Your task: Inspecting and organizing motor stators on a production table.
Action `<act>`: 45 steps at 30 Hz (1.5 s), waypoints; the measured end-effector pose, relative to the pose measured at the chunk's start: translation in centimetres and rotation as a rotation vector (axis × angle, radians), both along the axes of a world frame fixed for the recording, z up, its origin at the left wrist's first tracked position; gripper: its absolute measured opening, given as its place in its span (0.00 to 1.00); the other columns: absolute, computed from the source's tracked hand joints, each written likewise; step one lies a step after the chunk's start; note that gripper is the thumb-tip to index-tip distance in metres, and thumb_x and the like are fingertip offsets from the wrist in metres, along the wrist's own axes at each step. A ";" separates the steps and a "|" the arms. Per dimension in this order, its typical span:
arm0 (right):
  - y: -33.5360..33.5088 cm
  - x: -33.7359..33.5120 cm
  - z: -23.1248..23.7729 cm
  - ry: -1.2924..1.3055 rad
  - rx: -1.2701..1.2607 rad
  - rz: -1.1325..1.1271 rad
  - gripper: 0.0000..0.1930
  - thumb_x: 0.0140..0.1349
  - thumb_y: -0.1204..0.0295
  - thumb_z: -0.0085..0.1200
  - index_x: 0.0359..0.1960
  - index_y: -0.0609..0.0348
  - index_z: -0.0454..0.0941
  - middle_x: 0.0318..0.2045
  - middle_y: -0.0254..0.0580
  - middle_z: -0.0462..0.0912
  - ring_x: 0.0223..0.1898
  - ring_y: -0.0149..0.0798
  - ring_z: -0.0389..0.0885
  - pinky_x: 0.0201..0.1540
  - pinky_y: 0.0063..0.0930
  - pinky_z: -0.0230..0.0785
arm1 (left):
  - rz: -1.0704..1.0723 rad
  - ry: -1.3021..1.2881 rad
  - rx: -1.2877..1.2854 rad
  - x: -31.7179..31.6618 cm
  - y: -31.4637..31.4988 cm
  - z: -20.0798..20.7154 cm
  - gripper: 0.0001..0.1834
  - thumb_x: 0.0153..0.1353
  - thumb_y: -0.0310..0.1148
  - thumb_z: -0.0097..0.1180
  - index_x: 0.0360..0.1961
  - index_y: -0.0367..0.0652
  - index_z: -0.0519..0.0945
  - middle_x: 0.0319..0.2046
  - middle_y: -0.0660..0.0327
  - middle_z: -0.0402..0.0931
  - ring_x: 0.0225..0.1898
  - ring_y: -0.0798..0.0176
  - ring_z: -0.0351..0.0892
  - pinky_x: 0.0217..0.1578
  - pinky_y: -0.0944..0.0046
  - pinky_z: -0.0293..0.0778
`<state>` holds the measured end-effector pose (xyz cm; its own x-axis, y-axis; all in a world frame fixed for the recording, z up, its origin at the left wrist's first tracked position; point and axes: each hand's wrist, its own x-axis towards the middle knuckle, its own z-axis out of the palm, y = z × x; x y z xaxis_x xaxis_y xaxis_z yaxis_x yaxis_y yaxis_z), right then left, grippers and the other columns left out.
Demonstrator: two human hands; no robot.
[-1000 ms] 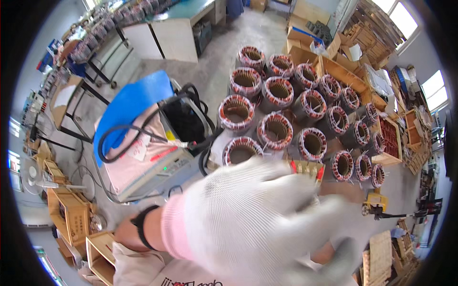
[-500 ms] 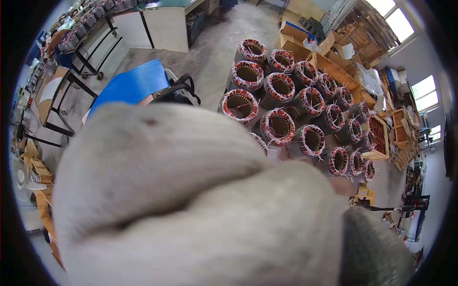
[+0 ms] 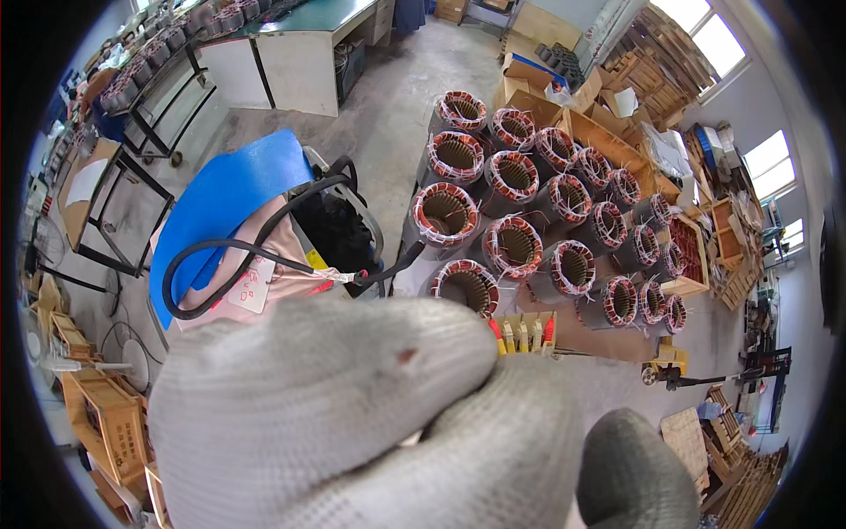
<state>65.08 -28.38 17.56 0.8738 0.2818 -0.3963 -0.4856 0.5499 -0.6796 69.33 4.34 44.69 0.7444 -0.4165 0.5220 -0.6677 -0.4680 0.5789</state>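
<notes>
A grey knit-gloved hand, which I take for my left hand (image 3: 344,414), fills the lower middle, very close to the camera. Its fingers are pressed together, and whatever lies between them is hidden. To its right rises a darker gloved finger or thumb, seemingly of my right hand (image 3: 636,476); the rest of that hand is out of sight. Behind them stand several motor stators (image 3: 513,247) with red windings and white lacing. A black cable (image 3: 264,234) loops over pink cloth (image 3: 278,286) and a blue sheet (image 3: 233,189). Red and yellowish clips or connectors (image 3: 523,335) show just past the fingers.
Wooden crates (image 3: 110,423) stand at the lower left. A wheeled rack (image 3: 167,123) and a green-topped bench (image 3: 304,26) are at the far left. Cardboard boxes (image 3: 529,84) and stacked wood are at the back right. A yellow pallet truck (image 3: 670,361) stands at the right.
The gloved fingers have dropped lower in view and look smaller, uncovering the cable, pink cloth and clips. The darker glove at the right has moved a little left. The background has shifted slightly.
</notes>
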 end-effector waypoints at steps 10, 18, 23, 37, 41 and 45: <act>-1.3 -2.1 -0.2 0.061 0.004 -0.053 0.34 0.64 0.66 0.62 0.70 0.59 0.64 0.65 0.43 0.75 0.65 0.44 0.74 0.67 0.44 0.67 | 0.095 -0.019 0.029 0.1 -0.3 0.8 0.06 0.54 0.24 0.60 0.34 0.38 0.82 0.33 0.54 0.81 0.30 0.50 0.81 0.35 0.53 0.79; -3.3 -3.3 0.4 0.113 0.005 -0.103 0.34 0.64 0.66 0.61 0.70 0.59 0.64 0.66 0.44 0.74 0.65 0.44 0.74 0.68 0.45 0.66 | 0.163 -0.031 0.049 1.3 -1.4 0.8 0.05 0.52 0.23 0.60 0.32 0.38 0.82 0.31 0.54 0.81 0.27 0.51 0.81 0.32 0.53 0.79; -4.0 -5.2 0.4 0.141 0.034 -0.175 0.33 0.64 0.66 0.61 0.70 0.59 0.65 0.66 0.44 0.74 0.66 0.44 0.73 0.68 0.46 0.66 | 0.162 -0.049 0.085 2.0 -2.4 1.4 0.04 0.52 0.22 0.61 0.30 0.39 0.81 0.30 0.55 0.81 0.25 0.51 0.81 0.30 0.53 0.79; -5.1 -7.6 2.8 0.115 0.105 -0.403 0.33 0.62 0.69 0.60 0.70 0.60 0.66 0.66 0.46 0.75 0.65 0.46 0.74 0.71 0.44 0.62 | 0.474 0.731 0.502 15.8 -3.6 -35.5 0.35 0.58 0.57 0.64 0.51 0.34 0.76 0.43 0.41 0.84 0.46 0.38 0.84 0.49 0.47 0.78; -4.9 -7.5 2.6 0.119 0.103 -0.426 0.32 0.62 0.69 0.59 0.69 0.63 0.67 0.64 0.47 0.76 0.65 0.47 0.75 0.71 0.43 0.62 | 0.486 0.855 0.160 18.3 -2.9 -38.8 0.44 0.64 0.72 0.48 0.35 0.31 0.85 0.34 0.38 0.84 0.42 0.37 0.84 0.44 0.47 0.76; -4.4 -7.0 2.4 0.141 0.117 -0.410 0.32 0.62 0.69 0.60 0.68 0.63 0.67 0.63 0.47 0.77 0.64 0.46 0.75 0.70 0.43 0.63 | 0.448 0.979 0.066 19.4 -0.3 -41.5 0.44 0.66 0.70 0.48 0.35 0.29 0.83 0.25 0.47 0.83 0.27 0.47 0.83 0.34 0.51 0.77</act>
